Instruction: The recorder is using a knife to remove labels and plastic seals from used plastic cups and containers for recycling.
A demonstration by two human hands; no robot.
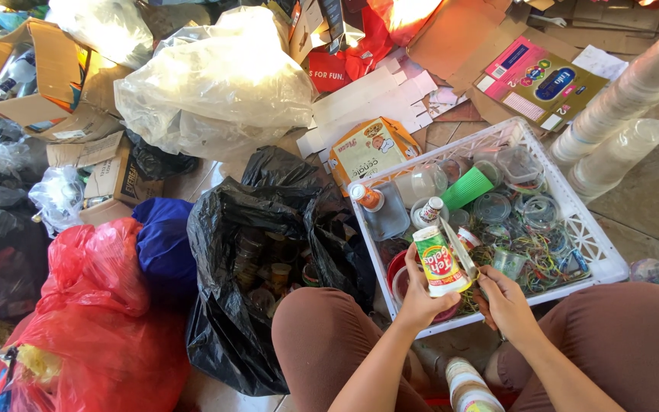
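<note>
- Both hands are busy over the near edge of the white plastic crate: my left hand is wrapped around a small plastic cup with a green, red and yellow label, held upright, and my right hand is closed on a thin blade whose tip rises beside the cup's rim.
- Between my knees and the crate sits another labelled cup, partly cut off by the lower edge.
- Crowding my left side, an open black rubbish bag shows more cups inside; beside it lie a red bag and a blue bundle.
- Inside the crate I see a green cup, clear lids, a small bottle with an orange cap and tangled coloured bands, too jumbled to sort out.
- Beyond it lie flattened cardboard, an orange-and-cream carton, a large clear bag and stacked clear cups at right.
</note>
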